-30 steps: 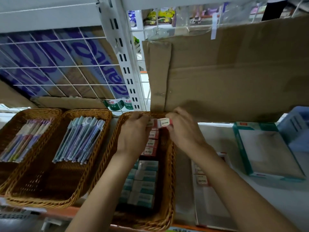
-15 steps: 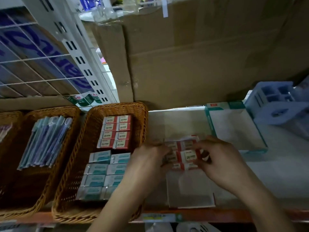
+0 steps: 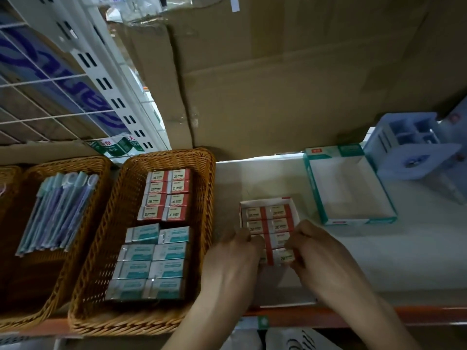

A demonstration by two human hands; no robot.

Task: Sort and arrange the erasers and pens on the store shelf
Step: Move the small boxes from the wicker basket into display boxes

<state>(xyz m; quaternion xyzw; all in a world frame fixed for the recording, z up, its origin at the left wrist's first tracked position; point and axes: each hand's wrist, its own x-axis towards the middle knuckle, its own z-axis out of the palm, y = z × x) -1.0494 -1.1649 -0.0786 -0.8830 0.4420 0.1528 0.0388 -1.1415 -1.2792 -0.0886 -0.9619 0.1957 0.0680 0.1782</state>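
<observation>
A small white carton (image 3: 267, 202) on the shelf holds rows of red-and-white 2B erasers (image 3: 268, 219). My left hand (image 3: 233, 263) and my right hand (image 3: 321, 251) pinch the nearest row of these erasers from both sides, the erasers held between the fingertips. To the left, a wicker basket (image 3: 204, 198) holds red-and-white erasers (image 3: 165, 195) at the back and teal-and-white erasers (image 3: 151, 263) in front. A second wicker basket (image 3: 101, 178) further left holds a bundle of pens (image 3: 58, 213).
An empty teal-edged carton (image 3: 351, 188) lies right of the erasers, with a light blue plastic organiser (image 3: 409, 145) beyond it. Large cardboard boxes (image 3: 290, 79) stand behind. A white wire grid (image 3: 50, 97) rises at the back left. The orange shelf edge (image 3: 417, 314) runs along the front.
Both hands left the wicker basket and went right to the small carton, where they now grip a row of erasers. The view swung right and down.
</observation>
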